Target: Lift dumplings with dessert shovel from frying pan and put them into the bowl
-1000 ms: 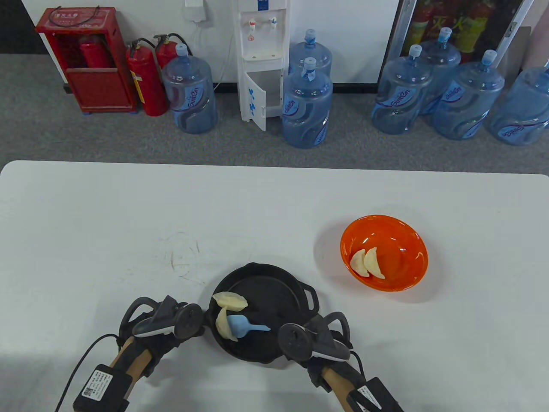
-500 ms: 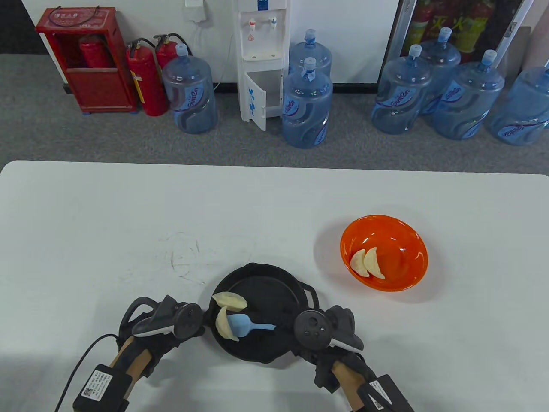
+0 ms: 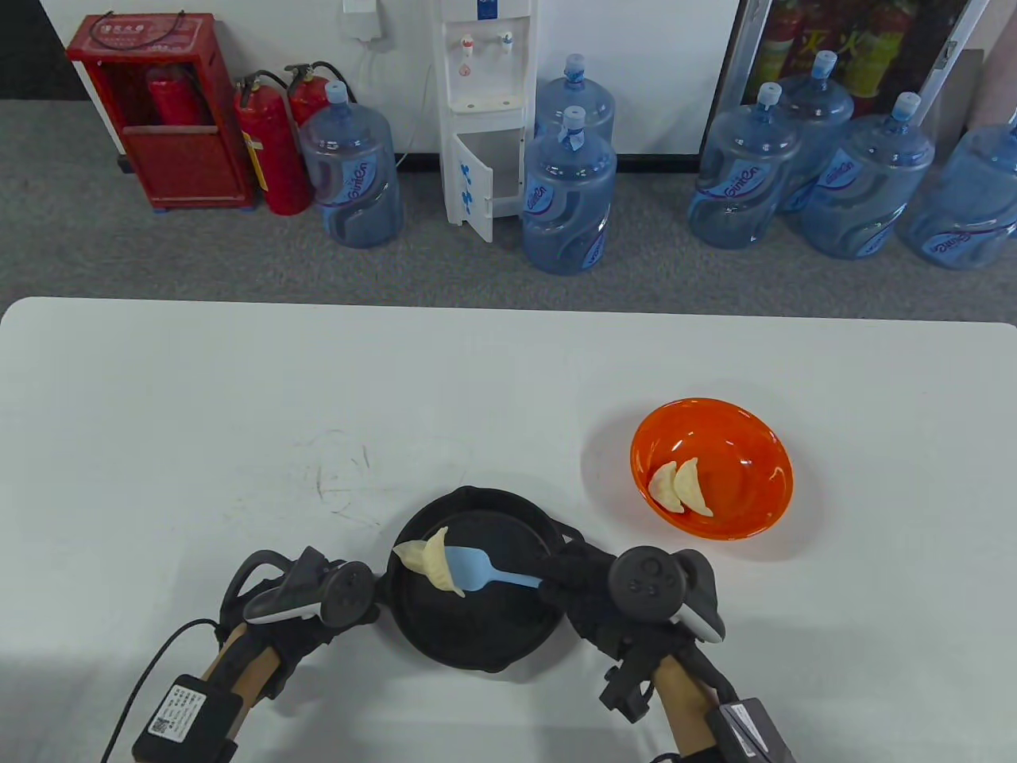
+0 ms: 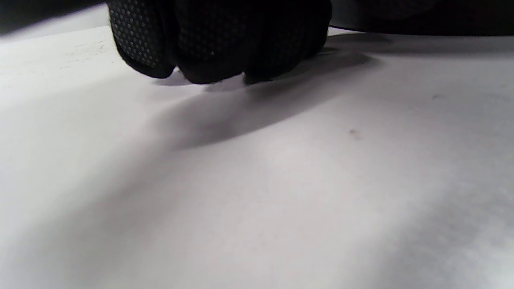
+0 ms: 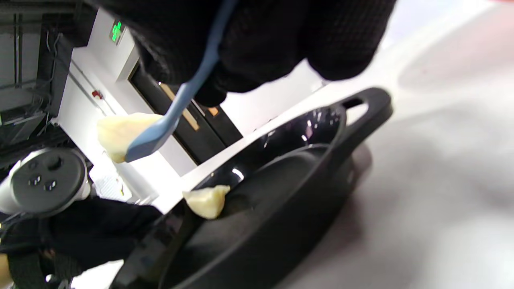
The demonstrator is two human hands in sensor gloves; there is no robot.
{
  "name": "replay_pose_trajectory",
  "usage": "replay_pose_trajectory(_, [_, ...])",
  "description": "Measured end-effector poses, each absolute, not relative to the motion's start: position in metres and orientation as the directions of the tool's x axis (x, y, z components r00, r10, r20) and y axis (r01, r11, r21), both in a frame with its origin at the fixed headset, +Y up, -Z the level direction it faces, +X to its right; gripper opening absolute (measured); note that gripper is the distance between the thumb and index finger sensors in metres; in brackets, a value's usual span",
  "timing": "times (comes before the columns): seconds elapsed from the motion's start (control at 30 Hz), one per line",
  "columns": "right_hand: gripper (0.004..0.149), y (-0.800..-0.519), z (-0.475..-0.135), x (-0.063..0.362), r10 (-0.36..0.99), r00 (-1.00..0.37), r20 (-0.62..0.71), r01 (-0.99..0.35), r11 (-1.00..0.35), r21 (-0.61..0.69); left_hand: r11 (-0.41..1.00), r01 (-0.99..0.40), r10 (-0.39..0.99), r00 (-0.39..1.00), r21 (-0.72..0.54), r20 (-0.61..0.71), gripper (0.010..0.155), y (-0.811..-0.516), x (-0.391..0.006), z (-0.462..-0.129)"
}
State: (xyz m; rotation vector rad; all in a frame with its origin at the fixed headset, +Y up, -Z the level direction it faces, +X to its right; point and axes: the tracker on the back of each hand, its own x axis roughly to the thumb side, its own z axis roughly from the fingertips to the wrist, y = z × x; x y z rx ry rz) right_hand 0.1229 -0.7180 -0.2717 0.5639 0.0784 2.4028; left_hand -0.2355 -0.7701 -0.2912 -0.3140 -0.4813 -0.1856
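Right wrist view shows my right hand (image 5: 257,44) pinching the dessert shovel (image 5: 176,104), a soft, slippery dumpling (image 5: 120,134) perched loosely; my left hand (image 3: 310,600) grips the frying pan (image 3: 485,636).

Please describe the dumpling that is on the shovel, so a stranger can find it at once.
Find the black frying pan near the table's front edge. Above its left part, the right hand holds a blue shovel carrying a pale dumpling. Unlike the other dumpling, it is lifted clear of the pan.
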Motion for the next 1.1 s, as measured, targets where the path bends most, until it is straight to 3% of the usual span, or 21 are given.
replay_pose_trajectory(0.4, [0.044,-0.702,-0.27,0.177,0.658,-0.71,0.251,-0.67,-0.741,0.049,0.934,0.25,-0.1,0.87,-0.256,0.482,0.058,-0.77,-0.236,-0.291])
replay_pose_trajectory(1.1, [0.044,-0.694,-0.256,0.28,0.631,-0.775,-0.022,-0.614,-0.762,-0.204,0.934,0.248,-0.098,0.87,-0.258,0.483,0.058,-0.77,-0.236,-0.291])
